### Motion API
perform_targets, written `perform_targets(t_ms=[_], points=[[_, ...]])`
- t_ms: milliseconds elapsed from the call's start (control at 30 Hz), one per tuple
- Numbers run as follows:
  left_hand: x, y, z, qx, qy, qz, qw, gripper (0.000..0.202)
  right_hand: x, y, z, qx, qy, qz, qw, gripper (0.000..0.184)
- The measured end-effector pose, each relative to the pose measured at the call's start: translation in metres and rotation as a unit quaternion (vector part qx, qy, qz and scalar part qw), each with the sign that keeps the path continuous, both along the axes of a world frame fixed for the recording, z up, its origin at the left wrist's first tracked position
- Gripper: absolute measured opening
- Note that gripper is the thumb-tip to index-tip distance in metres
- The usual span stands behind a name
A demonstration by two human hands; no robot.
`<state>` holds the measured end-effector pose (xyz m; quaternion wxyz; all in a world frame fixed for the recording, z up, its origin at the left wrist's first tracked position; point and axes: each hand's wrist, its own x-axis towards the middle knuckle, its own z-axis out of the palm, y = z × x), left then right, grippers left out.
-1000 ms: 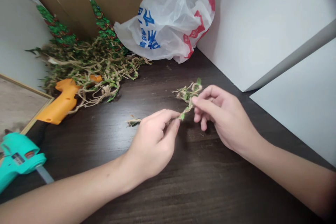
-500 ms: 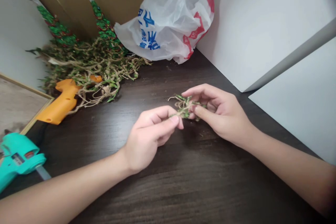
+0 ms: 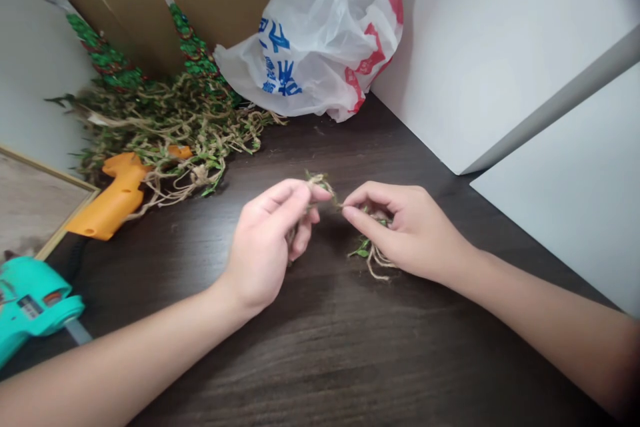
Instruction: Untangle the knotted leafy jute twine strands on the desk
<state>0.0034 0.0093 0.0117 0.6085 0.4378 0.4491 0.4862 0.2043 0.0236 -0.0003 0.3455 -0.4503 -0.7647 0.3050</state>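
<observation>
Now a short green-leaved jute-twine sprig (image 3: 373,257) is being held in a narrow pinch by the left hand (image 3: 265,240) and the right hand (image 3: 403,230), over the dark wooden tabletop (image 3: 350,360); a larger tangled heap of leafy twine (image 3: 175,140) is being left unhandled beyond them.

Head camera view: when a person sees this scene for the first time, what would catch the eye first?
The eye goes first to the middle of the dark wood table, where the left hand and the right hand pinch a small piece of leafy twine. Behind them, at upper left, a big tangle of leafy twine lies beside a white plastic bag with blue and red print. A turquoise hot glue gun stands out at lower left.
</observation>
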Motion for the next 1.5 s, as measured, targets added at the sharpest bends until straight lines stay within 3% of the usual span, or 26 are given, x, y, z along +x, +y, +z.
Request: perform_targets(t_ms=[100,200,367,467,633,900,1133,1267,1500], points=[[0.001,-0.006,-0.002,0.054,0.083,-0.057,0.993,0.017,-0.003,-0.005,0.002,-0.013,0.018,-0.001,1.0,0.014],[0.002,-0.008,-0.001,0.066,0.093,-0.079,0.99,0.013,-0.005,-0.008,0.002,-0.032,0.048,0.004,0.998,0.011],[0.004,-0.005,-0.003,-0.014,0.047,-0.022,0.999,0.026,-0.008,-0.008,0.0,-0.074,0.111,0.01,0.991,0.013],[0.004,-0.003,-0.005,-0.032,0.013,-0.024,0.999,0.035,-0.008,-0.007,-0.001,-0.084,0.13,0.007,0.988,0.013],[0.006,-0.003,-0.006,-0.03,0.044,-0.002,0.999,0.017,-0.008,-0.005,0.0,-0.119,0.126,0.005,0.985,0.014],[0.004,0.0,-0.01,-0.029,0.048,0.035,0.998,0.02,-0.006,0.002,0.005,-0.222,0.196,-0.028,0.955,0.006],[0.005,0.0,-0.01,-0.03,0.051,0.041,0.997,0.017,0.001,0.006,0.005,-0.353,0.133,0.053,0.925,0.044],[0.007,0.0,-0.005,-0.03,0.036,0.024,0.999,0.021,0.001,0.005,0.002,-0.352,0.162,0.087,0.918,0.053],[0.006,0.0,-0.003,-0.028,0.07,-0.047,0.996,0.017,-0.002,0.006,0.0,-0.257,0.235,0.071,0.935,0.032]])
